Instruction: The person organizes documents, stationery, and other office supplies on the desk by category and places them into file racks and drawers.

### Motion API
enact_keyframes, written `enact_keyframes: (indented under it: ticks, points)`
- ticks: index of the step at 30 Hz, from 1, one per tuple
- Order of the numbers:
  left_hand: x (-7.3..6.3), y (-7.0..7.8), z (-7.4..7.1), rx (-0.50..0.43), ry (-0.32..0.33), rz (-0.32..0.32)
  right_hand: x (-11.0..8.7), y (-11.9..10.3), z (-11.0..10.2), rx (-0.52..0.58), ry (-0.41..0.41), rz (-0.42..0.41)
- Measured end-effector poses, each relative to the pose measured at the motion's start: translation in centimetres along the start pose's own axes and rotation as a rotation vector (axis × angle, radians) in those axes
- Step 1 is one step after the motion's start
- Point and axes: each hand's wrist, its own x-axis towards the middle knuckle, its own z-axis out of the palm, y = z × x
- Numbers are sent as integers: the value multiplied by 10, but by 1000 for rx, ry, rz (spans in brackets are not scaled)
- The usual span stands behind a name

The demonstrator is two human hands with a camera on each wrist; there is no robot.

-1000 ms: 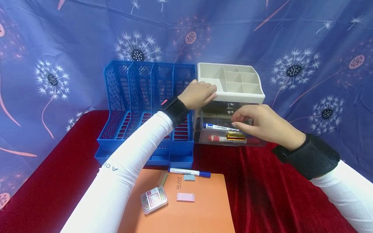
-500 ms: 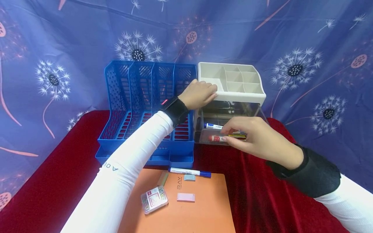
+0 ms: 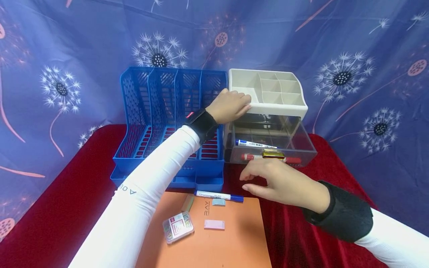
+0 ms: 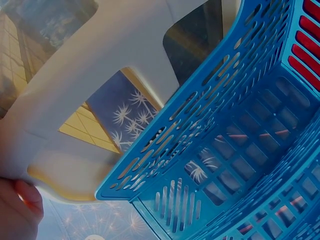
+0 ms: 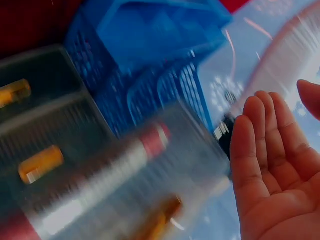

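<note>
White organiser (image 3: 281, 109) gripped by left fingers (image 3: 242, 99); right fingers (image 3: 252, 169) released; red marker (image 3: 293, 160) partly hidden.

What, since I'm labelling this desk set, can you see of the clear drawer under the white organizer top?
The drawer looks like see-through, smoky plastic, boxy, with a gold-coloured handle mid-front. It is pulled out beneath the white organizer top. A blue-and-white marker lies inside; a red-and-white marker shows through the plastic. The right hand is in front, not gripping it.
</note>
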Motion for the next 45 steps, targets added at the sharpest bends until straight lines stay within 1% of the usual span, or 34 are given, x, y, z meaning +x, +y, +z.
enact_keyframes:
  ticks: [3, 5, 9, 14, 20, 25, 29, 35, 42, 45]
  points:
    - [2, 0, 1, 5, -11, 1, -1, 3, 14, 37, -77, 59]
    - [2, 1, 1, 5, -16, 5, -2, 6, 22, 65, -108, 93]
    - [2, 1, -1, 2, -13, 5, -4, 12, 35, 101, -127, 136]
    - [1, 1, -2, -6, -14, -1, -5, 18, 48, 131, -140, 140]
    - [1, 0, -2, -8, -13, -4, -5, 24, 63, 68, -136, 156]
    - [1, -1, -2, -14, -12, -4, -4, 31, 75, 34, -109, 168]
    - [1, -1, 0, -16, -2, 3, -4, 37, 83, 52, -81, 194]
    - [1, -2, 2, -16, 5, 13, -1, 45, 95, 74, -61, 254]
    - [1, -4, 5, -8, 13, 20, 3, 51, 107, 71, -75, 302]
    - [0, -5, 4, -5, 17, 17, 6, 53, 112, 71, -77, 308]
